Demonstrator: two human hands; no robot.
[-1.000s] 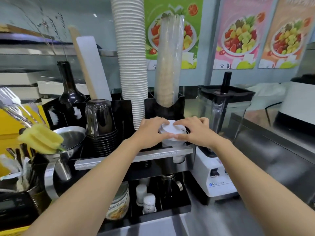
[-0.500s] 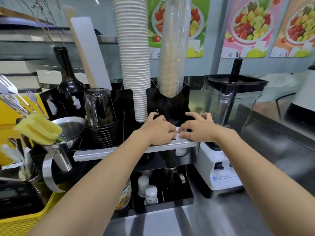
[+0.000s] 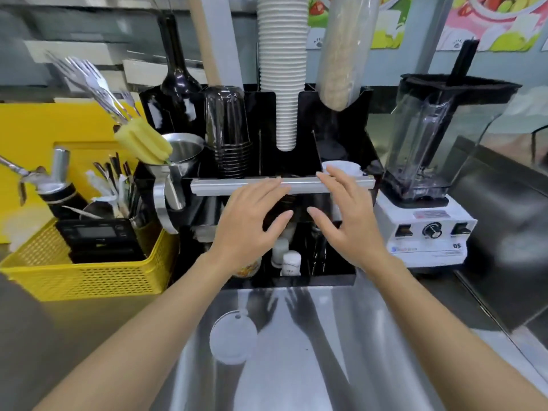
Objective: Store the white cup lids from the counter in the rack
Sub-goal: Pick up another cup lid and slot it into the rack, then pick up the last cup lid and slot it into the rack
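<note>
White cup lids sit as a short stack in the right-hand compartment of the black rack, just behind its silver front rail. One more white lid lies flat on the steel worktop, near the person and well apart from the rack, so the job looks not quite done.

Both hands float in front of the rack, palms down, fingers spread, holding nothing. The left hand is below the rail; the right hand is beside it, its fingertips reaching up over the rail just in front of the stored lids. Whether they touch the stack cannot be told.

In the rack's other slots stand a tall column of white paper cups, a plastic-sleeved stack of brown cups and a stack of dark cups. A blender stands just right of the rack; a yellow basket of tools sits to the left.

Risks from here: the flat lid hugs the smooth steel, so fingers may slide it away rather than lift it. Carrying it back over the rail, a careless wrist could knock the tall cup column or tip the seated stack out of its slot.
</note>
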